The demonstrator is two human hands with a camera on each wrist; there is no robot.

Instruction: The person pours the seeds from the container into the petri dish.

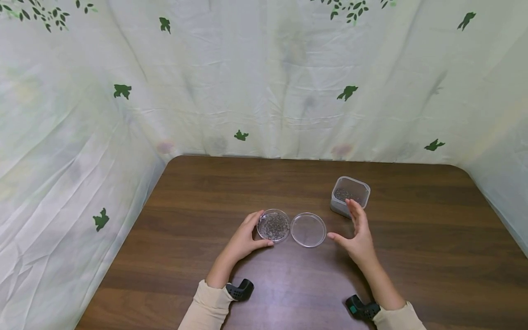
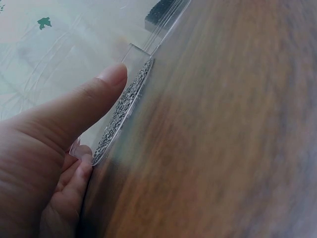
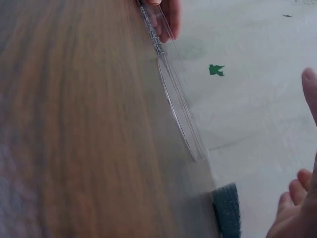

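A clear round petri dish [image 1: 288,220] holding grey granules [image 1: 274,226] lies on the table. My left hand [image 1: 242,239] grips its left side, thumb at the near edge and fingers round the far side. In the left wrist view the thumb [image 2: 94,96] lies by the dish wall over the granules [image 2: 121,111]. Just right of the dish lies a second clear round piece [image 1: 308,230], a dish half or lid, with no granules in it. My right hand [image 1: 360,240] hovers beside it, thumb and fingers spread apart, nothing held.
Behind the right hand stands a rectangular clear plastic tub [image 1: 339,208] with dark granules inside; the fingers partly cover it. The brown wooden table [image 1: 231,183] ends at a white curtain [image 1: 264,91] with green leaf prints.
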